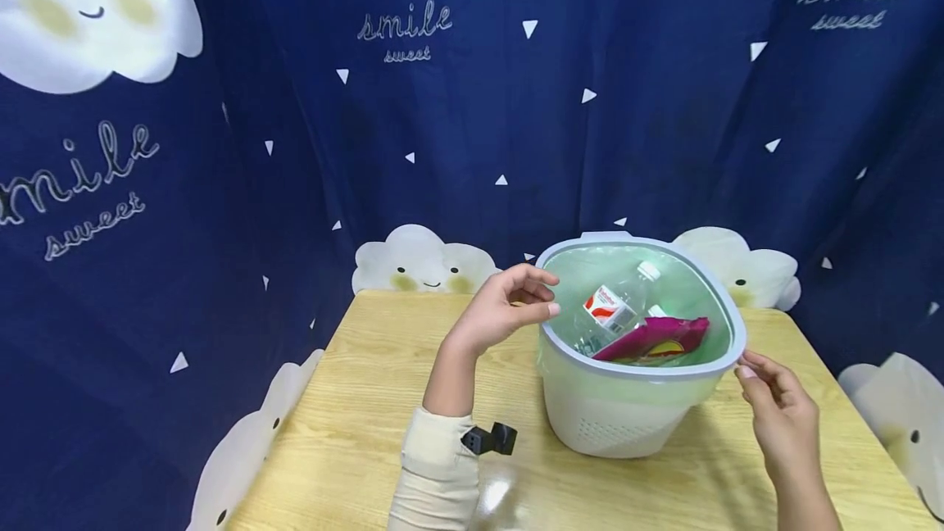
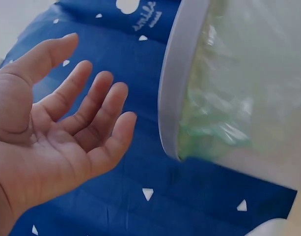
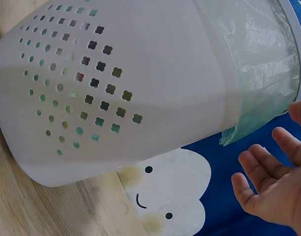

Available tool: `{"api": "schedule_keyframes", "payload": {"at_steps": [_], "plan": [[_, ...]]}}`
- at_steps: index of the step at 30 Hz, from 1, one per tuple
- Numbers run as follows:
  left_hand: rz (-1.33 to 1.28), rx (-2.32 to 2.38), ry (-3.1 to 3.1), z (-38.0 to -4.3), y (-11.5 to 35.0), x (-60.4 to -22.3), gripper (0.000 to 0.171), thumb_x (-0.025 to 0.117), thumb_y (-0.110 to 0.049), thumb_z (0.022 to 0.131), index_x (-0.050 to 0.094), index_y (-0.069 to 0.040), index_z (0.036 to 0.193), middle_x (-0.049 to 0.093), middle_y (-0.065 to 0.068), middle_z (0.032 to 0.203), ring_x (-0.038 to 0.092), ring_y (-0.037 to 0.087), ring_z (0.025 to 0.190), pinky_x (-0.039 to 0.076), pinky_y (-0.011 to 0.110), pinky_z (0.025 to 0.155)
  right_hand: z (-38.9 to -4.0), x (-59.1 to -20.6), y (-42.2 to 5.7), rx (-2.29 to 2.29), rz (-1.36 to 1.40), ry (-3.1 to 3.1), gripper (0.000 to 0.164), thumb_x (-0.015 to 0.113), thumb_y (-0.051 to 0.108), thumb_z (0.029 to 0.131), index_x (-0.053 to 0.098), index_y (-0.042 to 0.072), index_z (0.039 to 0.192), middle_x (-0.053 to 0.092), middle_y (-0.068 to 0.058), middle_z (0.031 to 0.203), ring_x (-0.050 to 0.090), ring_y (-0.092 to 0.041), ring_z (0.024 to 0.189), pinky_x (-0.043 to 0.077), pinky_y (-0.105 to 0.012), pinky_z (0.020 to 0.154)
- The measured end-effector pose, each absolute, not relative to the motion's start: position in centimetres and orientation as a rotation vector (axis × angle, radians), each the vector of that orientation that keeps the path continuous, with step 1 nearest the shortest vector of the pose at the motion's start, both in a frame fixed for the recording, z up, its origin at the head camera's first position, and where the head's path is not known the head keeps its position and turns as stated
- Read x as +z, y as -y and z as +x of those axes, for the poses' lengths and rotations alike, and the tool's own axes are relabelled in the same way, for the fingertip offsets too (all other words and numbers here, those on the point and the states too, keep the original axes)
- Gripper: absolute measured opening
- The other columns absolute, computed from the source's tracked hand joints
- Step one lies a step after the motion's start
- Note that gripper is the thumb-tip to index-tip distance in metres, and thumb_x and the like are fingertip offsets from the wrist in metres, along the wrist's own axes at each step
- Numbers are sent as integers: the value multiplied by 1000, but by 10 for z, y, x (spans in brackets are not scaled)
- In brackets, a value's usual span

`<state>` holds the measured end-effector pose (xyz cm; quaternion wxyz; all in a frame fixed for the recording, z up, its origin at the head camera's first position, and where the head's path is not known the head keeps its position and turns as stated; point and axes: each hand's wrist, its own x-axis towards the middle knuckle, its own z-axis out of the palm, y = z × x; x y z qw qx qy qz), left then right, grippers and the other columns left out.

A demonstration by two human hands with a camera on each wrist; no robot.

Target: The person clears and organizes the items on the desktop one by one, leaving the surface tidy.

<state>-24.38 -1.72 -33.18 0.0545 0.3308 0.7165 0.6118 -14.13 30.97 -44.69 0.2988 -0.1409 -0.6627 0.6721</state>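
Observation:
A pale wastebasket [image 1: 612,424] with a grey rim [image 1: 726,306] stands on the table, lined with a thin green plastic bag [image 1: 583,269]. Inside it lie a clear plastic bottle [image 1: 634,289] with a red-and-white label and a magenta packet [image 1: 656,336]. Beside the rim's left side is my left hand [image 1: 509,306]; the left wrist view shows its fingers loosely bent, with a gap to the rim. My right hand [image 1: 785,408] is at the rim's right side, its thumb [image 3: 298,112] at or very near the rim. Nothing is seen held in either hand.
The wooden table [image 1: 354,424] ends at the back near a dark blue curtain [image 1: 457,121] printed with clouds and triangles. A small black device [image 1: 490,438] sits on the left sleeve. Holes pierce the basket's lower wall [image 3: 81,73].

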Motion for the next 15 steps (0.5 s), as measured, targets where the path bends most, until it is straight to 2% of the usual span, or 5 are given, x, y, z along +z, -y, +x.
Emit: {"api": "schedule_keyframes", "payload": {"at_steps": [6, 9, 15], "plan": [[894, 1975, -2179, -215, 34, -335, 31, 63, 3, 84, 55, 9, 113, 57, 28, 101, 55, 30, 89, 47, 27, 73, -135, -446, -309, 1457, -447, 2008, 23, 60, 12, 90, 64, 9, 113, 60, 22, 93, 53, 3, 88, 37, -9, 71], [868, 2016, -2184, -205, 39, -340, 31, 62, 4, 84, 55, 10, 113, 57, 25, 102, 55, 32, 90, 47, 30, 76, -132, -449, -309, 1335, -424, 2054, 24, 62, 12, 89, 64, 8, 112, 57, 25, 92, 52, 7, 87, 36, -8, 70], [705, 2084, -2330, -190, 51, -363, 29, 62, 2, 85, 57, 6, 114, 57, 15, 111, 54, 33, 99, 45, 38, 81, -123, -458, -309, 1116, -307, 2107, 30, 64, 6, 84, 61, -3, 113, 49, 30, 99, 46, 13, 89, 33, -6, 73]]}}
